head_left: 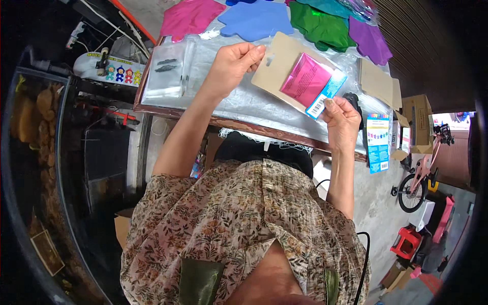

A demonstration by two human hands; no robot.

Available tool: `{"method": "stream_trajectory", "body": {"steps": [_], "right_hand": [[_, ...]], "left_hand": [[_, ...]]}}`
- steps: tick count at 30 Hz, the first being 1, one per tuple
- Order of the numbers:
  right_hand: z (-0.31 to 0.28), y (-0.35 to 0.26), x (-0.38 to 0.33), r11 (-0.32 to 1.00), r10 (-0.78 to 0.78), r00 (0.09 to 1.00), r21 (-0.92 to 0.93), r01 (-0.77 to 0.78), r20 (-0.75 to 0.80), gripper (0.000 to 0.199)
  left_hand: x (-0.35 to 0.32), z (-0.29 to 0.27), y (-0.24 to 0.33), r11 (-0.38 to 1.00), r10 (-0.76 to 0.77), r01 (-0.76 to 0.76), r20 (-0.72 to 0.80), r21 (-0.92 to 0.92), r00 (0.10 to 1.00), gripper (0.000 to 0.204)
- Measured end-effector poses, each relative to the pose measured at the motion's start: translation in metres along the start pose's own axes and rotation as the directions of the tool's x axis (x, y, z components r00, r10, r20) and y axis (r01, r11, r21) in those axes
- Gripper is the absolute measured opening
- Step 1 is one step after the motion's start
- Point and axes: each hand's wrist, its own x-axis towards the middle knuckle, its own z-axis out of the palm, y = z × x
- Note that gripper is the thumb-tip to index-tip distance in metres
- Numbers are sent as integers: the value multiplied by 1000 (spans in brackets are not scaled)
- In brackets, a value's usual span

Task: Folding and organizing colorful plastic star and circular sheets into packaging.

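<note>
Over the near edge of the table I hold a brown cardboard backing card at a slant between both hands. My left hand is closed, pinching its upper left corner near the hang hole. On the card lies a flat shiny pink packet beside a blue and white label with a barcode. My right hand grips the card's lower right end at the label, thumb on top. Flat pink, blue, green and purple foil-like pieces spread along the far side.
A plastic-covered table has clear plastic bags at its left. Blank cardboard cards lie at its right, near a hanging blue and white printed card and boxes. A pink bicycle stands beyond; a skateboard is at left.
</note>
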Motion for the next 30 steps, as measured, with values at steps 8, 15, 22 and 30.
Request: {"method": "stream_trajectory", "body": {"steps": [8,15,22,30], "right_hand": [[-16,-13,3,999,29,999,-15,-29,-33,12],[-24,-18,2,998,38,999,-59,-39,-22,11],[-29,-14,5,998,62,997,16,-63,54,8],[-22,-6,8,997,55,998,54,-57,32,5]], "left_hand": [[-8,12,23,992,125,-127,107,17,986,40],[-8,5,26,960,57,-139,314,245,948,74],[-12,5,16,964,85,-159,320,213,944,83],[-21,5,9,1000,22,-20,314,-10,949,87]]}}
